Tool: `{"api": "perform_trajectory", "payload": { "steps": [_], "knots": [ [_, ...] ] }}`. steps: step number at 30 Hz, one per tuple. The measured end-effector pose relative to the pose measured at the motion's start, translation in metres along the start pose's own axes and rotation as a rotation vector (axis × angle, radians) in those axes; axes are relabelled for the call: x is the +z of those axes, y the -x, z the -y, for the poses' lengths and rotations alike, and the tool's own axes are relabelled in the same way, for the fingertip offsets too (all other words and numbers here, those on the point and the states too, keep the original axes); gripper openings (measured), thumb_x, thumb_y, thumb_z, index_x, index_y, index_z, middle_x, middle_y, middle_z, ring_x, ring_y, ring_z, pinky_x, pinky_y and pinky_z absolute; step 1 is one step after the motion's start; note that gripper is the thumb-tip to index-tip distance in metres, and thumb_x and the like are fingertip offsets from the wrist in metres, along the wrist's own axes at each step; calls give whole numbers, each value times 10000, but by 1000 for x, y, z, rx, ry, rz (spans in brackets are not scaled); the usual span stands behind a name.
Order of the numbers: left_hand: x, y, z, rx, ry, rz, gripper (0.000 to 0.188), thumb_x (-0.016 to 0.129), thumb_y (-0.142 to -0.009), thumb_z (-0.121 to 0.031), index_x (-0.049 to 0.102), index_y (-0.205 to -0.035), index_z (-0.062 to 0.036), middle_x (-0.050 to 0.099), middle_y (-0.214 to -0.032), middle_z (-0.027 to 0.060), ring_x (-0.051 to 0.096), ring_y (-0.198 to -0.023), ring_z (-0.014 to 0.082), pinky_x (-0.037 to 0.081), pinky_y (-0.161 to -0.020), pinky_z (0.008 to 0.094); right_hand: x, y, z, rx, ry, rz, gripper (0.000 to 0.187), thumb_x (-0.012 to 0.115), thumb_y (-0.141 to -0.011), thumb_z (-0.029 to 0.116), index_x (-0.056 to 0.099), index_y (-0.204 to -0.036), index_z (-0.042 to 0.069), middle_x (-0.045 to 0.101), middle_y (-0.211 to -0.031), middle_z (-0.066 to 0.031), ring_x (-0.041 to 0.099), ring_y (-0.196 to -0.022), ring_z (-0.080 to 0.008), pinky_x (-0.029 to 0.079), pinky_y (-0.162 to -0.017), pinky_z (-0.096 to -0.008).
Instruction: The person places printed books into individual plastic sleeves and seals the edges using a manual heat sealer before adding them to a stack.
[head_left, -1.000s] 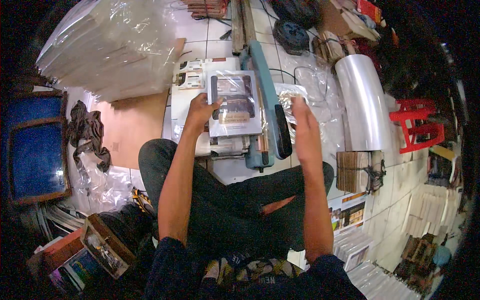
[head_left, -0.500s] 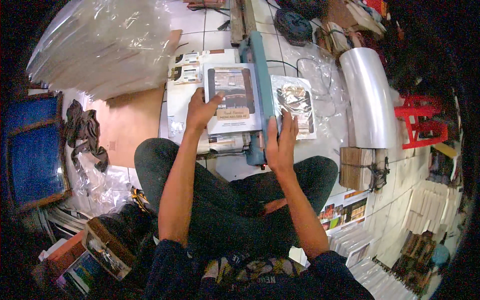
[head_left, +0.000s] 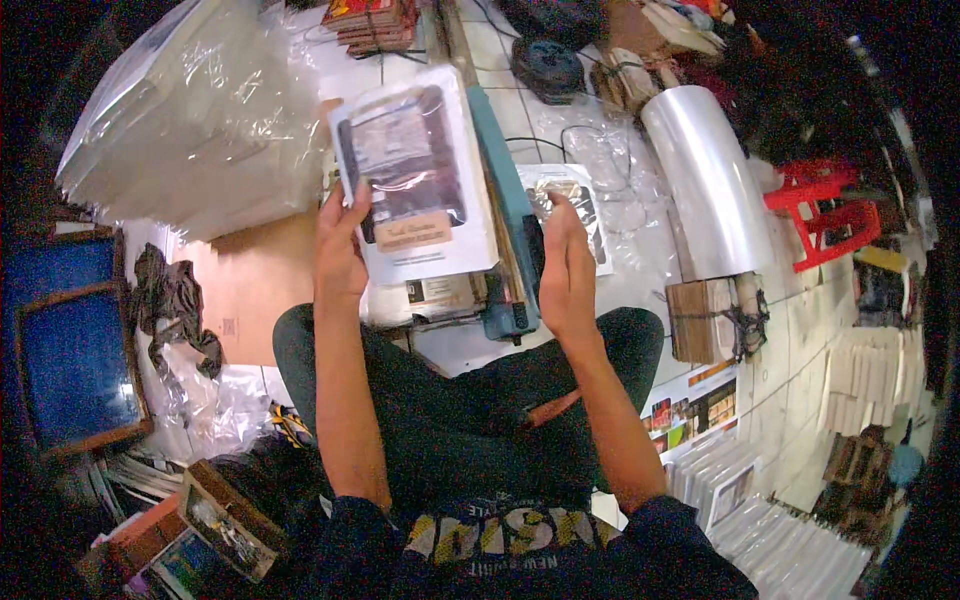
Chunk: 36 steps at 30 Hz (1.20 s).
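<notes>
My left hand (head_left: 342, 250) grips the left edge of a white-covered book (head_left: 410, 185), thumb on top, and holds it raised and tilted. The cover bears a dark framed picture and a tan label. Beneath it lies a stack of printed material (head_left: 425, 298), mostly hidden by the book. Along the book's right side runs a long teal bar sealer (head_left: 510, 190). My right hand (head_left: 568, 270) is just right of the sealer, fingers stretched upward and close together. It partly covers a book in clear plastic (head_left: 590, 205) lying on the floor; whether they touch, I cannot tell.
A big bundle of clear plastic sheets (head_left: 200, 130) stands at the upper left, above brown cardboard (head_left: 255, 290). On the right are a plastic film roll (head_left: 705, 180), a tied brown stack (head_left: 700, 320) and a red stool (head_left: 825, 215). Wrapped books (head_left: 760, 530) line the lower right.
My left hand has lifted the book off the stack and moved it up and left, tilting it. My right hand's fingers have drawn closer together beside the sealer. The view has shifted slightly.
</notes>
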<state>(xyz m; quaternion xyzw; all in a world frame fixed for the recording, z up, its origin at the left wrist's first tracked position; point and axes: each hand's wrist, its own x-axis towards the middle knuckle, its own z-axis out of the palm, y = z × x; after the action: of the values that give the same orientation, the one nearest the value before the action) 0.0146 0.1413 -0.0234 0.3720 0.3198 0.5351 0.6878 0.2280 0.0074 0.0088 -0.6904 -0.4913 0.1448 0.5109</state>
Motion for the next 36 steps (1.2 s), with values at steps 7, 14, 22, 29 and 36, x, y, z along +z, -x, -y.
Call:
{"api": "perform_trajectory", "payload": {
  "steps": [7, 14, 22, 29, 36],
  "knots": [
    [-4, 0, 4, 46, 318, 142, 349, 563, -961, -134, 520, -1280, 2, 630, -1173, 94, 619, -1043, 182, 492, -926, 327, -32, -30, 6, 31, -22, -13, 385, 429, -1008, 249, 540, -1237, -39, 585, -1235, -239, 615, -1050, -381, 483, -909, -408],
    [-8, -2, 4, 46, 349, 43, 353, 514, -985, -222, 535, -1255, 5, 619, -1196, 138, 616, -1074, 260, 487, -962, 397, -41, -3, -83, -33, 155, 550, 1360, 945, -540, 274, 48, -1534, 36, 221, -1542, -255, 228, -1432, -362, 247, -1154, -432],
    [-30, -12, 22, -10, 399, -48, 403, 545, -970, -253, 533, -1295, -15, 624, -1214, 124, 620, -1067, 270, 477, -974, 420, 3, -15, -118, -242, -109, 188, 300, 655, -789, 35, 671, -1088, 30, 687, -979, -159, 660, -857, -283, 513, -778, -332],
    [-70, -32, 41, -120, 246, 73, 478, 515, -981, -246, 458, -1352, 48, 508, -1349, 170, 484, -1236, 263, 354, -1092, 423, -98, -39, -91, 213, 820, -287, 788, 697, -787, 167, 297, -1420, -79, 367, -1403, -345, 440, -1239, -442, 357, -1053, -464],
    [40, 52, -7, 3, -942, 213, 520, 590, -943, -152, 419, -1386, 58, 426, -1438, 186, 432, -1292, 278, 333, -1098, 425, -169, 37, 60, -413, 337, -502, 640, 702, -769, 251, 479, -1308, -12, 543, -1259, -242, 490, -1232, -375, 335, -1072, -493]
  ]
}}
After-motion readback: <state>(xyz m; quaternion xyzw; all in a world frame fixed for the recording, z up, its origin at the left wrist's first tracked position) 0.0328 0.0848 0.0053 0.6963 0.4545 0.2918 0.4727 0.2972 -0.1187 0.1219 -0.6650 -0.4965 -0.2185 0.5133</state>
